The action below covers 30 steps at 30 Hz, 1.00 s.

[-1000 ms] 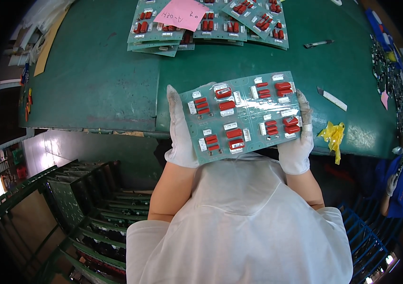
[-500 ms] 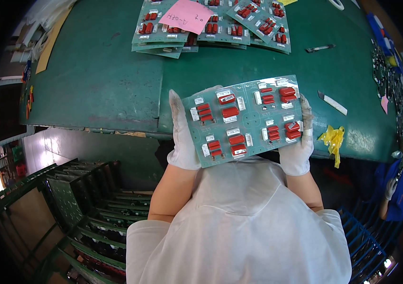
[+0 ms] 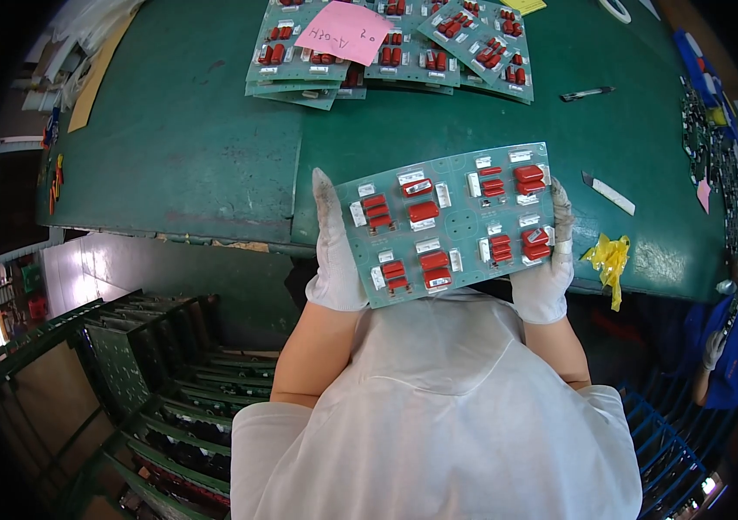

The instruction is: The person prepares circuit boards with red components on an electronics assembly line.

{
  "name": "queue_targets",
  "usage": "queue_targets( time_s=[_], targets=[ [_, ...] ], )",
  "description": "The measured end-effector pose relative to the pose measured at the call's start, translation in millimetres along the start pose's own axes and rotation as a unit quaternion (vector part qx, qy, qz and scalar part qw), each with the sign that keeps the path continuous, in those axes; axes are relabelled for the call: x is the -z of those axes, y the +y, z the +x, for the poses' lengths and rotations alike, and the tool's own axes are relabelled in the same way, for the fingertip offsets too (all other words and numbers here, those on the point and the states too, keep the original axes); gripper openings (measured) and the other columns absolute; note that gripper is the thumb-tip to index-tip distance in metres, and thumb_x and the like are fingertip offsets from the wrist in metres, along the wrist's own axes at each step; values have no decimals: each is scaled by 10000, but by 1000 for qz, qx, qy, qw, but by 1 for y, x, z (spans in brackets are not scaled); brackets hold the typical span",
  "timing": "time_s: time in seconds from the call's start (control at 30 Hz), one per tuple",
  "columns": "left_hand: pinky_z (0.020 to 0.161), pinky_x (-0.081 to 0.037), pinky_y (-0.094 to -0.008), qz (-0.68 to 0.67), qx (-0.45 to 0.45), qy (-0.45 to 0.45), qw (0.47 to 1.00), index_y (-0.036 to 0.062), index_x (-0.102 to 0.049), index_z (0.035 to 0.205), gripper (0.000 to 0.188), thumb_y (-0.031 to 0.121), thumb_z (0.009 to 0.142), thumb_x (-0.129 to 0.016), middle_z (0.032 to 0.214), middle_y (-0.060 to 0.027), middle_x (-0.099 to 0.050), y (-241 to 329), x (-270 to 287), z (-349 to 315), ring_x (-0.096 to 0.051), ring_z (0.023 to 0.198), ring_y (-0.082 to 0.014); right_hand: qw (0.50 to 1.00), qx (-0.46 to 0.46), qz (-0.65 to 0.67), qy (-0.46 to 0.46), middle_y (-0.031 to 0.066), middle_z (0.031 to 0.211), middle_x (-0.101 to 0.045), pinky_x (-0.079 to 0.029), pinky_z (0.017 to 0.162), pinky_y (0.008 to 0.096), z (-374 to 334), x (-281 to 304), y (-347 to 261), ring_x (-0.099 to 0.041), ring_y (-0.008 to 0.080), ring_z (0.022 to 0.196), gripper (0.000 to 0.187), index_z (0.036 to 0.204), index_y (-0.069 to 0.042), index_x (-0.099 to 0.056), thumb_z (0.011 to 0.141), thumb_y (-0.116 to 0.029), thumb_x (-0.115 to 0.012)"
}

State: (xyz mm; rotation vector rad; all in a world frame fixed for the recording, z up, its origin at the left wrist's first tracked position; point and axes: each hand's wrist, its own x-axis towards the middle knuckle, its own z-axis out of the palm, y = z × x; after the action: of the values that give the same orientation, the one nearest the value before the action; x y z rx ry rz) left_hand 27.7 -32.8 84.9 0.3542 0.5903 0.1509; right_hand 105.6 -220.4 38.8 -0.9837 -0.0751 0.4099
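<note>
A green circuit board (image 3: 464, 224) with red and white components is held up in front of my chest, its right side raised a little. My left hand (image 3: 334, 251), in a white glove, grips its left edge with the thumb along the side. The gloved right hand (image 3: 549, 264) holds the opposite edge; its fingertips look dirty. Most fingers of both hands are hidden behind the board. Farther off on the green table (image 3: 195, 147) lie stacked circuit boards (image 3: 395, 74) of the same kind, a pink paper note (image 3: 343, 31) on top.
Right of the board are a pen (image 3: 587, 93), a utility knife (image 3: 609, 193) and a crumpled yellow strip (image 3: 609, 267). A green rack (image 3: 169, 381) stands at lower left, a blue rack (image 3: 659, 433) at lower right. A person in blue (image 3: 737, 347) works at far right.
The board has tilted slightly, so glare on its upper edge has faded. Both hands keep their hold on it. The view has shifted a little.
</note>
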Motion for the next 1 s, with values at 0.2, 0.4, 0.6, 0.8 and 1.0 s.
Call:
queue_targets(
  time_s=[0.2,0.4,0.6,0.8,1.0],
  targets=[
    [864,-442,-431,55,-12,21,998,52,-451,1203,802,721,760,-420,1172,-141,-502,0,8,2,-509,1033,-280,1000,-18,-13,3,58,1323,-383,-347,1014,386,-2,-3,-1,-384,189,1223,512,1335,-133,-340,933,-450,-350],
    [911,-416,-471,101,-17,36,994,37,-412,1270,915,775,731,-385,1259,-167,-455,0,10,3,-474,1108,-314,1000,-28,-11,6,40,1342,-360,-335,1019,390,-5,-3,-3,-366,184,1235,516,1346,-153,-329,928,-453,-368],
    [839,-450,-417,44,-30,34,998,70,-465,1185,723,674,788,-437,1149,-121,-508,-1,5,0,-514,1002,-263,998,-53,24,21,51,1345,-348,-318,1023,385,-8,-1,-3,-350,188,1242,535,1356,-130,-312,932,-453,-358],
    [785,-471,-368,23,-85,70,994,87,-515,1103,556,577,844,-468,1043,-81,-561,-3,3,2,-550,903,-217,997,-22,-56,-47,55,1347,-353,-333,1028,412,-9,7,1,-369,216,1231,440,1338,-173,-335,959,-394,-310],
    [771,-482,-363,60,-138,111,982,86,-514,1103,555,576,849,-454,1036,-81,-564,-5,15,7,-553,890,-213,999,-27,-7,-46,64,1347,-347,-328,1022,388,-12,3,1,-365,200,1230,525,1350,-117,-303,938,-439,-345]
  ],
)
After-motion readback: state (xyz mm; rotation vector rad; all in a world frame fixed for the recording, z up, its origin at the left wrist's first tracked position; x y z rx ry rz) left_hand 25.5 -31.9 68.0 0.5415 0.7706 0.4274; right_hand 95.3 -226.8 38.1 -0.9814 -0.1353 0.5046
